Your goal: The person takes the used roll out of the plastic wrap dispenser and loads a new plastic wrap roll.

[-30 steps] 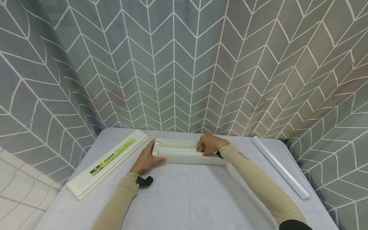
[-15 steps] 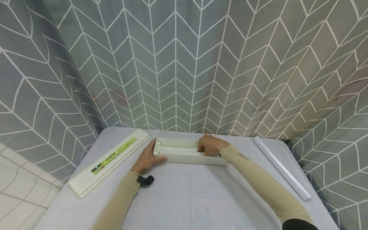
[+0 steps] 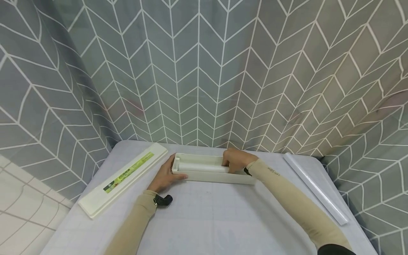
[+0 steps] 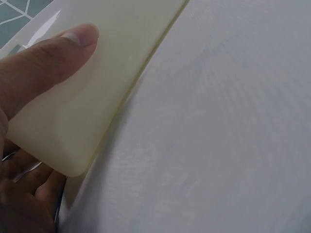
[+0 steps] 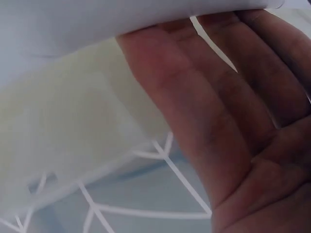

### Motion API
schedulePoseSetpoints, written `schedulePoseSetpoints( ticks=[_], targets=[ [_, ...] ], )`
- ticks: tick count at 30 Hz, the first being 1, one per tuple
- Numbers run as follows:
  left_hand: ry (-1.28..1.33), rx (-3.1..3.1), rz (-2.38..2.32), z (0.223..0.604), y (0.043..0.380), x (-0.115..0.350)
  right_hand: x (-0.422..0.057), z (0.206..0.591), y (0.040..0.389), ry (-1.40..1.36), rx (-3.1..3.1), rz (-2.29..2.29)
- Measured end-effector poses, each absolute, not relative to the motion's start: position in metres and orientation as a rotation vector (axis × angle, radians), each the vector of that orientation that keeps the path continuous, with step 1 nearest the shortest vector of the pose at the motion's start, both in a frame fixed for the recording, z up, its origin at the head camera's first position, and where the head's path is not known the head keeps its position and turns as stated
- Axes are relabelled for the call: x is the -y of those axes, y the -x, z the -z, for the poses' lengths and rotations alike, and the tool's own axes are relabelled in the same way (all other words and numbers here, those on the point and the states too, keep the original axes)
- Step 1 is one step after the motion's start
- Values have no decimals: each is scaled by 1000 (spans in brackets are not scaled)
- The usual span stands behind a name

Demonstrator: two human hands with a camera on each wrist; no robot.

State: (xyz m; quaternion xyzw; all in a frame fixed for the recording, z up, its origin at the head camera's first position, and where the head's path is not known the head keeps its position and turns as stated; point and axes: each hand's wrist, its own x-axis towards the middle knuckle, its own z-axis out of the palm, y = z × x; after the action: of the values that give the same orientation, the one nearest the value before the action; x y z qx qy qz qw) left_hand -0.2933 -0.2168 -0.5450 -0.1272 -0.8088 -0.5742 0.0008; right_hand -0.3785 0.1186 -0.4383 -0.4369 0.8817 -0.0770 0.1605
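A long cream plastic box [image 3: 216, 177], its top uncovered, lies crosswise near the table's far side. Inside it is a smooth white roll [image 3: 202, 167]. My left hand [image 3: 164, 177] grips the box's left end, the thumb along the front wall and the other fingers round the end, as the left wrist view also shows. Reaching into the right part of the box, my right hand [image 3: 237, 160] holds the roll. In the right wrist view its fingers [image 5: 189, 107] bend behind the roll [image 5: 87, 24]; the thumb is hidden.
A cream lid [image 3: 124, 180] with a green label lies slanted at the left. Toward the right edge lies a clear, shiny plastic-looking roll [image 3: 315, 189]. The table [image 3: 204, 219] has a white cover, and a grey patterned curtain [image 3: 207, 71] hangs behind and beside it.
Within the box the white roll sat lower half a second ago and shows higher now. Both hands keep their places at the box; the whole view has shifted slightly.
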Motion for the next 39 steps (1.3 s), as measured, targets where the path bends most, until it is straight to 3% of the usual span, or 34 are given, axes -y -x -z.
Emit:
schedulePoseSetpoints(
  ticks=[13, 17, 23, 39],
  targets=[
    [385, 2524, 1814, 544, 290, 224, -134, 388, 398, 1304, -2571, 359],
    [371, 2523, 1808, 544, 291, 224, -137, 380, 406, 1198, -2607, 405],
    [365, 2507, 1819, 546, 291, 222, -138, 383, 415, 1067, -2637, 386],
    [332, 2539, 1841, 544, 293, 216, -125, 406, 436, 1041, -2727, 271]
  ],
)
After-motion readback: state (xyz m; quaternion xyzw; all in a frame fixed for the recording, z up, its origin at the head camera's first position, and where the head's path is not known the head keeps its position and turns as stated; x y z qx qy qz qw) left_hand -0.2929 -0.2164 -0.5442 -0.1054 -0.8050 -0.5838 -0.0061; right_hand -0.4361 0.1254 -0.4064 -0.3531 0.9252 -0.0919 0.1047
